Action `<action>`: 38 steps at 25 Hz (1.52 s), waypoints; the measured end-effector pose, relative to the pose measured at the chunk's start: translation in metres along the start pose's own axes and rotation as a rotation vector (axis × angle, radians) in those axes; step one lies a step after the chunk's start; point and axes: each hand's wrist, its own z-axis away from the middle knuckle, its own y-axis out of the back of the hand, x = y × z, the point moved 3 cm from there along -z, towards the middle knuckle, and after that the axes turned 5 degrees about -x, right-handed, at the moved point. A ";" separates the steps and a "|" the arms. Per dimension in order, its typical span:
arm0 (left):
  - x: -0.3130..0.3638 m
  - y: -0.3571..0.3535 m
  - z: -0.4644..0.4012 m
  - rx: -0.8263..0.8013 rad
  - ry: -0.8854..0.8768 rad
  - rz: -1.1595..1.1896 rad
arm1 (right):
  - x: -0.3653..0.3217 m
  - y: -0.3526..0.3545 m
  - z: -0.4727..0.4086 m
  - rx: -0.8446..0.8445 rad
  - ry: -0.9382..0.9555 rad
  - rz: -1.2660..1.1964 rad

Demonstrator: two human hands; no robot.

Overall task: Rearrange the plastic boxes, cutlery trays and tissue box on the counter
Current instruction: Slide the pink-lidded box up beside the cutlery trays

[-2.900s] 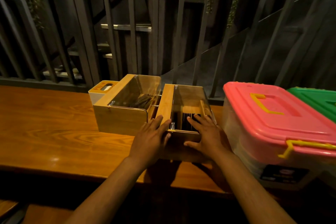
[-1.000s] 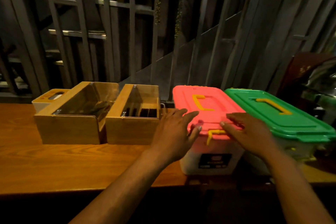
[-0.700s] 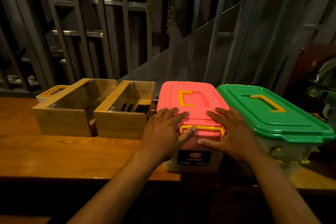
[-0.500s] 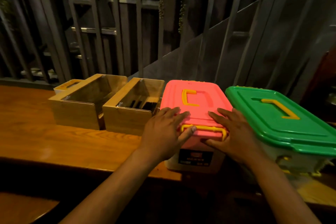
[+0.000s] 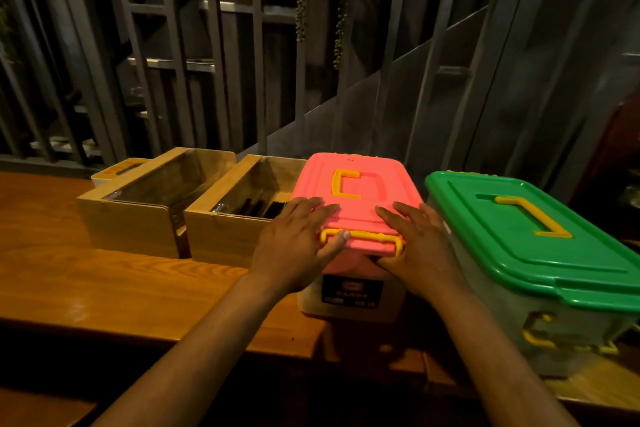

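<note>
Pink-lidded box (image 5: 356,204): stood at the centre of the frame on the wooden desk (image 5: 104,284), a clear tub under a pink lid with a yellow carry handle on top and a yellow latch (image 5: 363,237) across its near edge; a dark label showed on its front wall.
Left hand (image 5: 294,246): lay flat on the near left corner of the pink lid, fingers spread and loose, the thumb resting on the left end of the yellow latch.
Right hand (image 5: 415,246): lay flat on the near right corner of the same lid, fingers spread, the palm wrapping over the right edge; the thumb was hidden under the latch end, so I could not tell what it pressed.
Green-lidded box (image 5: 533,239): stood just beside the pink one at the right of the frame, angled, with a small gap between them and a yellow handle on its lid.
Near cutlery tray (image 5: 235,218): a wooden tray touching the pink box's left side, dark cutlery inside.
Far cutlery tray (image 5: 138,218): a second wooden tray close against the first, at centre left.
Tissue box (image 5: 117,170): a pale box with a slot on top, tucked behind the far tray's left end.
Railing (image 5: 214,62): dark metal bars filled the upper half of the frame behind the desk.
</note>
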 end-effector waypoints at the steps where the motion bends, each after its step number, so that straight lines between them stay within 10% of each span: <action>1: -0.002 -0.002 -0.007 -0.007 0.002 0.006 | 0.002 -0.003 -0.007 -0.007 -0.009 0.008; 22: -0.050 -0.046 -0.126 -0.013 -0.020 -0.006 | 0.034 -0.043 -0.123 -0.048 -0.179 0.022; 38: -0.019 -0.052 -0.074 -0.102 0.021 -0.065 | -0.001 -0.009 -0.048 -0.202 -0.218 0.091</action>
